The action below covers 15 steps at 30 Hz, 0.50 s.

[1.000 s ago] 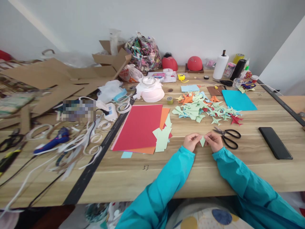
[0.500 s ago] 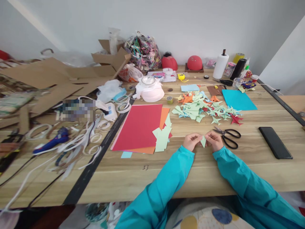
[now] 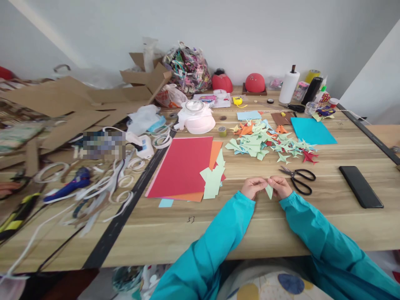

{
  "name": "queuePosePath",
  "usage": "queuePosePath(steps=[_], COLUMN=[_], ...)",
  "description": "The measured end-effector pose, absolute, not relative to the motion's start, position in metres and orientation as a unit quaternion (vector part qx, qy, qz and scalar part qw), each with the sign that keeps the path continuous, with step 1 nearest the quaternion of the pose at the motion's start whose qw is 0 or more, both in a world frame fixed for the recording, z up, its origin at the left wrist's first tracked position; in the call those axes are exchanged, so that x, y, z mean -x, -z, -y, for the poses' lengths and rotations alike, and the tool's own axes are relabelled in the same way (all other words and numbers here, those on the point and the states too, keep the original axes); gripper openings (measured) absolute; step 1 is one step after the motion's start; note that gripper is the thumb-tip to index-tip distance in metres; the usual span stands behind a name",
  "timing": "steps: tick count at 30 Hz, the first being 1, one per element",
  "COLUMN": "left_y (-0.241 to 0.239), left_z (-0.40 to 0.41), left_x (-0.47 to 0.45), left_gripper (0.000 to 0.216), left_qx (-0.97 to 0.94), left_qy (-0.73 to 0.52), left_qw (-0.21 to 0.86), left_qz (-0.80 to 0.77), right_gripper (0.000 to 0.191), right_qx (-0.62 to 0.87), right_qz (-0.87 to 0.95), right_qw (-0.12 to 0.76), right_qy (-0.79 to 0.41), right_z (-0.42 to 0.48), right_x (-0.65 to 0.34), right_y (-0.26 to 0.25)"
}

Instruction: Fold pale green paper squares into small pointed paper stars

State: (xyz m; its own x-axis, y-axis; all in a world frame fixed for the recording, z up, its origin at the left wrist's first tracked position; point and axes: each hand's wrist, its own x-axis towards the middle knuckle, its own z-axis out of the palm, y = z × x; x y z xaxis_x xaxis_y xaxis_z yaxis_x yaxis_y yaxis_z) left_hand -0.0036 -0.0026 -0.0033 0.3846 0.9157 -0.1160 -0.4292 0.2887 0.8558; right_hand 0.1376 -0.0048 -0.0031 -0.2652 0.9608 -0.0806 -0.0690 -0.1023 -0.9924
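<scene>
My left hand [image 3: 251,187] and my right hand [image 3: 281,186] meet just above the wooden table [image 3: 175,233], both pinching a small pale green folded paper piece [image 3: 269,191] whose pointed end hangs down between them. Both arms wear teal sleeves. Black scissors [image 3: 298,178] lie right beside my right hand. A pile of folded paper shapes [image 3: 268,143] in green, orange and red lies beyond the hands. To the left of my left hand are pale green paper scraps [image 3: 213,180] on top of red and orange sheets [image 3: 183,166].
A black phone [image 3: 360,186] lies at the right, a blue sheet [image 3: 313,130] behind it. A white paper-towel roll [image 3: 288,86] and bottles stand at the back. Cardboard [image 3: 65,100], tape rolls [image 3: 125,181] and a blue glue gun [image 3: 67,187] clutter the left.
The folded green piece has turned between my fingers, so its point now hangs lower. The hands have shifted slightly downward. At the far left, dark tools moved a little.
</scene>
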Motion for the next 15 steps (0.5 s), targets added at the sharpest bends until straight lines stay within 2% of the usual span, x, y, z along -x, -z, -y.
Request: queuePosePath(steps=[4,15], left_y=[0.003,-0.009], left_z=[0.004,0.006], left_x=[0.002,0.009], left_gripper=[0.028,0.034], left_qx=[-0.368,-0.493], left_qy=[-0.444,-0.361], left_qw=[0.752,0.727], left_qz=[-0.321,-0.313], right_gripper=[0.045,0.043], right_qx=[0.443,0.381], right_qz=[0.503,0.536], right_qw=[0.434,0.369], right_qy=[-0.603,-0.656], right_z=[0.007,0.009], right_x=[-0.137,-0.138], right_y=[0.002,-0.006])
